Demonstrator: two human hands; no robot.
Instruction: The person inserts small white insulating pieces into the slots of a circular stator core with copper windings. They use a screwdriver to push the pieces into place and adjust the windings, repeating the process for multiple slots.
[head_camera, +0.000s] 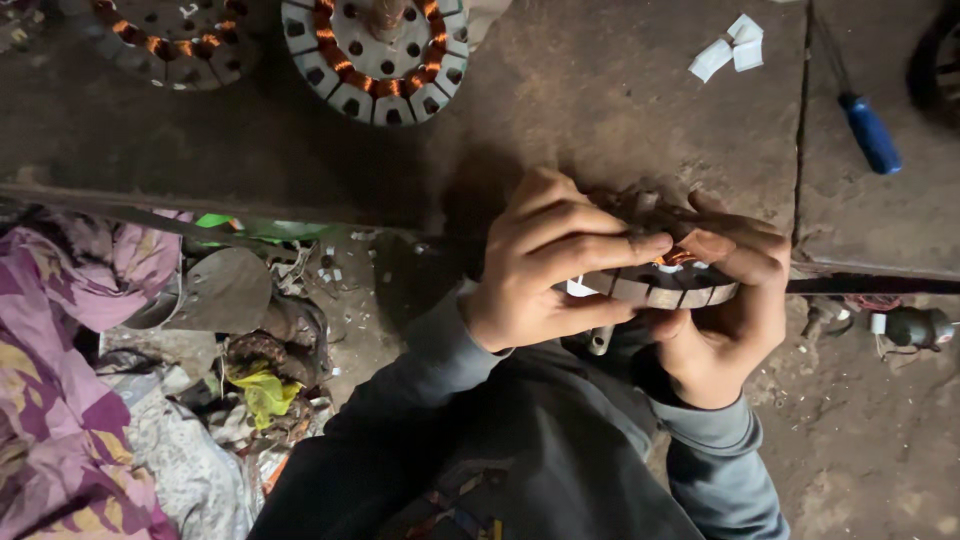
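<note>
On your far left lay a heap of purple patterned cloth, and just beside it a clutter of scrap and a yellow rag crowded the floor, leaving little open room on that side. Above that, the front edge of the dark surface ran across the view, with two wound stators resting near its far edge: one cut off at the top left, the other next to it, its copper coils showing. The middle of the surface between those and your hands was bare.

Your left hand was curled tight around the near rim of a round stator core, fingers over the top and thumb beneath. Your right hand clasped the same core from the other side, thumb pressed near the copper winding. The core was held up at the surface's front edge, above your lap.

Further right, white paper slips lay near a crack in the surface, and a blue-handled screwdriver lay beyond it, well apart from your hands.
</note>
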